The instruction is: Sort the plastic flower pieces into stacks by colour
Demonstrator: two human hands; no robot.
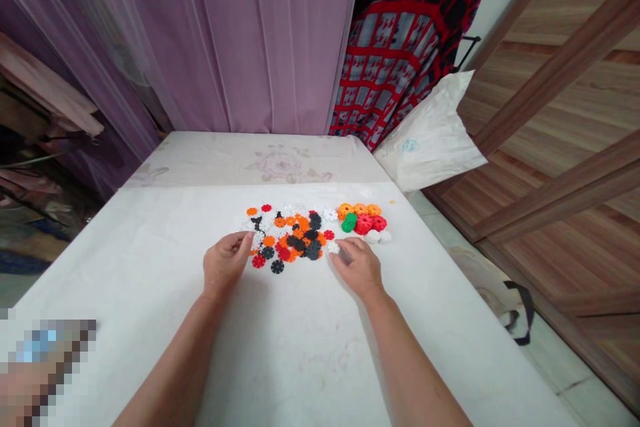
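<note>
Snowflake discs (296, 243) lie on the table (300, 360) at mid-frame — between the left hand (226, 261) and right hand (360, 267) — with disc stacks (364, 223) just to their right. Behind, upper centre, hangs a curtain (280, 40); right of it, a plastic bag (430, 140).

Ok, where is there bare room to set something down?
The white cloth is bare between the forearms, and from the left hand across to the cloth's left edge. Crowded: the loose discs between left hand and right hand, and the coloured clusters beyond the right.
</note>
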